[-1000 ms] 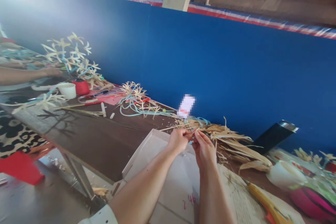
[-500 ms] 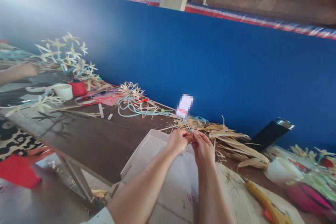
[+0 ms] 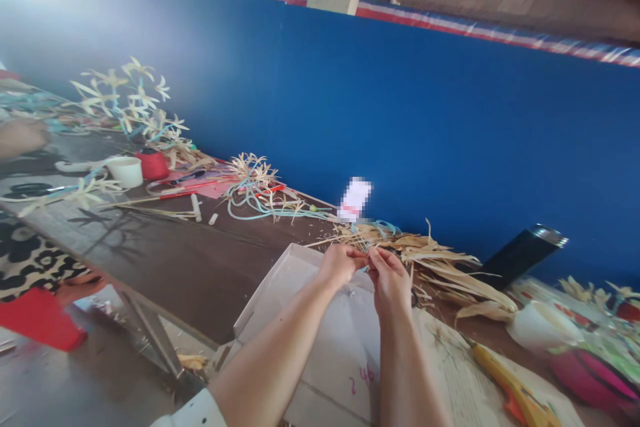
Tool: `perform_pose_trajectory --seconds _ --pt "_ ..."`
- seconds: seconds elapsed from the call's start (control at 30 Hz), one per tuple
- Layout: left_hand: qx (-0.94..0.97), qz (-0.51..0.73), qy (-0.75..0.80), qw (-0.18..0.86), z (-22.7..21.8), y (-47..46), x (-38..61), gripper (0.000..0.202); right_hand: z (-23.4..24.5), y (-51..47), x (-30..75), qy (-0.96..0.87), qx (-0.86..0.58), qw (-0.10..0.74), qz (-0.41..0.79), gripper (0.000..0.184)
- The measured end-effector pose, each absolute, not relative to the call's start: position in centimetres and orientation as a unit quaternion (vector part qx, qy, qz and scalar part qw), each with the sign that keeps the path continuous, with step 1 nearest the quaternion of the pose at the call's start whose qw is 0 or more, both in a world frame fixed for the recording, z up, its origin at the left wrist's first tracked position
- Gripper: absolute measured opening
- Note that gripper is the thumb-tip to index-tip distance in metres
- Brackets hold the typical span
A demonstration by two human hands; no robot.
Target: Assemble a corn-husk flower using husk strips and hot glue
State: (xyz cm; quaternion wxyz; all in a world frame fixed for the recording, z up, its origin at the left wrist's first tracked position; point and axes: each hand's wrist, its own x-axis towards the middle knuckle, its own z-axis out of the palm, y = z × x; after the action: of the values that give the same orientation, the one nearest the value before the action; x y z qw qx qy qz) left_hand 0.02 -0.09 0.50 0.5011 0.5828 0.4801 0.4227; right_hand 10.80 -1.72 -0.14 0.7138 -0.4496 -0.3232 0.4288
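Observation:
My left hand [image 3: 340, 265] and my right hand [image 3: 389, 279] meet fingertip to fingertip above a flat cardboard box [image 3: 300, 293]. Both are closed in a pinch on a small thin piece of dried husk [image 3: 366, 256] between them; its exact shape is too small to tell. Just beyond the fingers lies a heap of dried husk strips [image 3: 440, 273] with a few light blue strips mixed in.
A long dark table [image 3: 190, 260] runs along a blue wall. On it are straw flowers [image 3: 125, 97], a red spool [image 3: 153, 165], a white cup [image 3: 125, 171], a black flask [image 3: 523, 255], a yellow cutter [image 3: 505, 387] and a white bowl [image 3: 537, 328]. Another person's hand [image 3: 20, 137] is at far left.
My hands stay together on the small piece, fingers shifting slightly. The other person's hand at far left has drawn back to the left.

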Motion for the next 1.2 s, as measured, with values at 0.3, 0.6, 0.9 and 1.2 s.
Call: perform_pose_trajectory --seconds 0.3,0.6,0.9,1.2 --pt "0.568 0.416 0.485 0.518 0.5 0.2 -0.3 0.033 -0.2 -1.8 10.7 -0.337 -0.467 0.704 0.415 0.031" --pt "0.576 0.444 0.442 0.525 1.1 -0.5 0.0 0.023 0.5 -2.1 11.2 -0.312 -0.402 0.701 0.499 0.026" --pt "0.562 0.456 0.47 0.505 1.1 -0.4 0.3 0.023 0.7 -2.2 11.1 -0.307 -0.414 0.693 0.504 0.031" --pt "0.59 0.434 0.477 0.486 1.3 -0.5 0.1 0.02 0.5 -2.1 11.6 -0.304 -0.441 0.715 0.449 0.03"
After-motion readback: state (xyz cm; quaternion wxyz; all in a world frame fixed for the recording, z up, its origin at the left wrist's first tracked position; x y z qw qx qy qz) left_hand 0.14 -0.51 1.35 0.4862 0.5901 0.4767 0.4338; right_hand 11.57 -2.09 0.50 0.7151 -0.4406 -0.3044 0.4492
